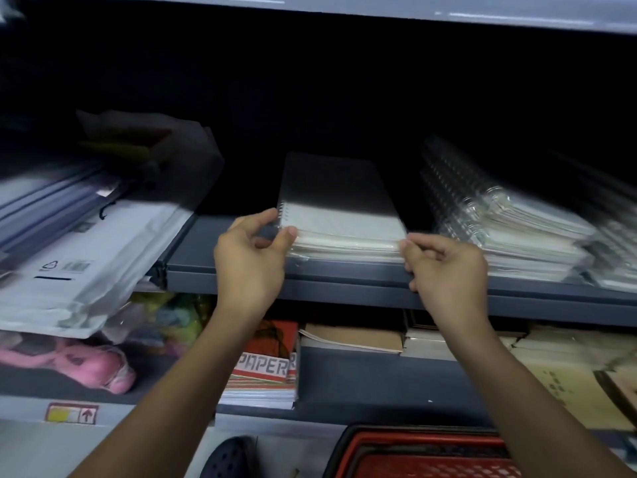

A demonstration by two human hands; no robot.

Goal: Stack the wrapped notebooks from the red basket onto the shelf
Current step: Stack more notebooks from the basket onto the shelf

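A stack of clear-wrapped white spiral notebooks (344,232) sits at the front edge of the dark grey metal shelf (220,267). The left hand (251,260) pinches its near left corner between thumb and fingers. The right hand (444,267), fingers curled, grips the near right corner. The red plastic basket (424,453) lies below.

Above me a grey shelf board (344,8) overhangs a recess that goes black toward the back; dim light reaches only the front edges; below, a lower grey shelf (379,381); pale floor (41,450) at my feet.
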